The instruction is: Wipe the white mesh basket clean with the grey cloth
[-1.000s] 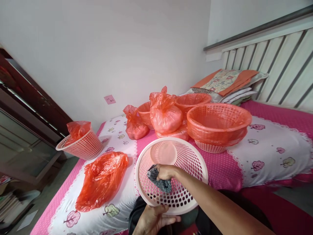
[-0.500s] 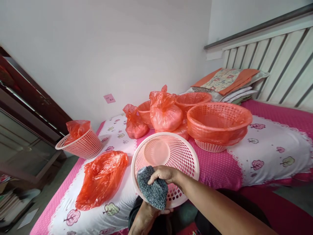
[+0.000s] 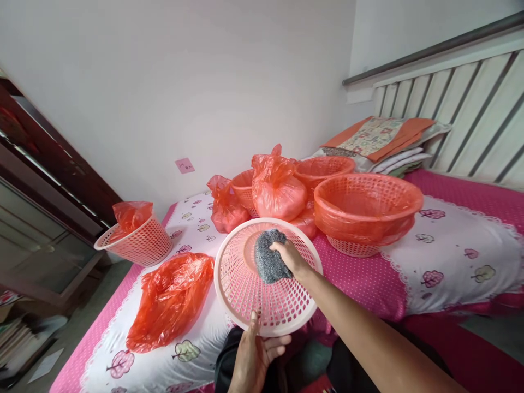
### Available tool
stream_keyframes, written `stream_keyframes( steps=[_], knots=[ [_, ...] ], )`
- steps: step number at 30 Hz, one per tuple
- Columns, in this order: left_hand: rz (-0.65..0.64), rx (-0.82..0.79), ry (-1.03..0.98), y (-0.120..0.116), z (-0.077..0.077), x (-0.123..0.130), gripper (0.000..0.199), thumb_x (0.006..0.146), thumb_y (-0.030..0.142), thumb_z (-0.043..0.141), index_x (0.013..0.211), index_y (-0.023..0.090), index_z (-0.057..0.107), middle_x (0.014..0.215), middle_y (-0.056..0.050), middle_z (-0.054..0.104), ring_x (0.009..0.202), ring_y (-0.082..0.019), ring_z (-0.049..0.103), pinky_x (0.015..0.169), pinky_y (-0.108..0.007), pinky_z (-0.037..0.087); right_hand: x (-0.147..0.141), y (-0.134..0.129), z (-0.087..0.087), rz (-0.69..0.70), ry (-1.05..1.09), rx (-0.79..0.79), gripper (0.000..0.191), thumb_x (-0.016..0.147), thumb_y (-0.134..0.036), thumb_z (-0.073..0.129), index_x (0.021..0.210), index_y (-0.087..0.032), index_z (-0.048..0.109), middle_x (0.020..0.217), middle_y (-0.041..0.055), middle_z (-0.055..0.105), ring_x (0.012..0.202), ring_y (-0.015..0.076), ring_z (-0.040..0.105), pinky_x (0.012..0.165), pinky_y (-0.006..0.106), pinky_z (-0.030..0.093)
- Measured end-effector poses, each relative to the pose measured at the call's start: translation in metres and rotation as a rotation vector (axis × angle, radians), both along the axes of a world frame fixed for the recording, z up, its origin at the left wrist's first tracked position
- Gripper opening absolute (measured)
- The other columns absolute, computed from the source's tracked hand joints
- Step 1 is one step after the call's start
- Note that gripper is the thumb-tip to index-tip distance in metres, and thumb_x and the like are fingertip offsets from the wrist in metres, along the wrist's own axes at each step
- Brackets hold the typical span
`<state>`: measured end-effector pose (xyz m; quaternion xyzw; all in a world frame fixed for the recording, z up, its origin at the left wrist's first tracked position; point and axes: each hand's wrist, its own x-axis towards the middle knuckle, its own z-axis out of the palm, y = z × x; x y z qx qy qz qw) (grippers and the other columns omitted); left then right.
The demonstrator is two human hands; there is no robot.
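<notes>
A pale pink plastic basket [image 3: 229, 284] with a perforated wall is tilted so its opening faces me. My left hand [image 3: 260, 346] grips its near rim, thumb inside and fingers underneath. Inside the basket, my right hand [image 3: 289, 256] is closed on a fluffy grey cleaning cloth [image 3: 270, 261], which lies against the far inner side near the base. The cloth hides part of the basket's bottom. To the left, a crumpled red plastic bag [image 3: 174, 300] lies on the bed.
A pink basket [image 3: 149, 245] holding a red bag stands at the left. Behind are tied red bags [image 3: 278, 191] and more baskets; one large basket [image 3: 368, 218] is wrapped in red plastic. Folded bedding [image 3: 380, 136] lies by the white headboard [image 3: 458, 114].
My right hand has moved the cloth from the near rim up into the basket's interior. The basket has shifted slightly left, and my left hand now shows on its near rim.
</notes>
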<state>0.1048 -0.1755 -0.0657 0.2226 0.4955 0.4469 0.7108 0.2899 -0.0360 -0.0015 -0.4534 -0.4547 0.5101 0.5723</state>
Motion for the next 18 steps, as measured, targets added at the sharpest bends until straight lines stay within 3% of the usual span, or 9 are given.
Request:
stream_keyframes(
  steps=[3, 7, 10, 13, 18],
  knots=[
    [-0.014, 0.046, -0.070, -0.001, 0.003, 0.009, 0.034, 0.079, 0.027, 0.089, 0.104, 0.012, 0.070, 0.091, -0.008, 0.081, 0.077, -0.021, 0.078, 0.073, -0.031, 0.064, -0.005, 0.005, -0.005, -0.131, -0.114, 0.077, 0.022, 0.073, -0.041, 0.068, 0.082, -0.022, 0.066, 0.081, 0.0037, 0.074, 0.082, 0.0252, 0.069, 0.081, 0.037, 0.054],
    [0.014, -0.017, -0.090, -0.003, -0.002, 0.012, 0.041, 0.070, 0.004, 0.090, 0.106, 0.014, 0.074, 0.095, -0.004, 0.083, 0.080, -0.017, 0.076, 0.072, -0.029, 0.065, -0.008, 0.007, -0.012, -0.214, -0.233, 0.183, 0.034, 0.072, -0.037, 0.073, 0.101, -0.020, 0.070, 0.102, 0.0097, 0.078, 0.101, 0.0294, 0.071, 0.098, 0.042, 0.051],
    [-0.022, -0.074, -0.095, -0.006, -0.007, 0.014, 0.029, 0.074, 0.005, 0.086, 0.100, 0.009, 0.074, 0.089, -0.008, 0.084, 0.075, -0.020, 0.078, 0.070, -0.030, 0.065, -0.010, 0.010, -0.019, -0.216, -0.279, 0.247, 0.035, 0.078, -0.033, 0.069, 0.110, -0.021, 0.069, 0.110, 0.0109, 0.076, 0.108, 0.0294, 0.069, 0.103, 0.044, 0.048],
    [-0.102, -0.095, -0.099, -0.011, -0.013, 0.017, 0.027, 0.073, 0.009, 0.086, 0.096, 0.004, 0.073, 0.084, -0.015, 0.084, 0.071, -0.027, 0.081, 0.070, -0.034, 0.066, -0.017, 0.017, -0.030, -0.193, -0.295, 0.276, 0.029, 0.080, -0.029, 0.067, 0.108, -0.023, 0.070, 0.118, 0.0110, 0.074, 0.117, 0.0295, 0.064, 0.110, 0.044, 0.045],
    [-0.182, -0.102, -0.108, -0.017, -0.035, 0.017, 0.037, 0.069, 0.014, 0.088, 0.101, 0.008, 0.070, 0.085, -0.014, 0.085, 0.069, -0.029, 0.082, 0.072, -0.037, 0.066, -0.032, 0.021, -0.061, -0.093, -0.264, 0.159, 0.016, 0.094, -0.031, 0.059, 0.102, -0.023, 0.071, 0.104, 0.0085, 0.075, 0.103, 0.0258, 0.066, 0.096, 0.040, 0.053]
  ],
)
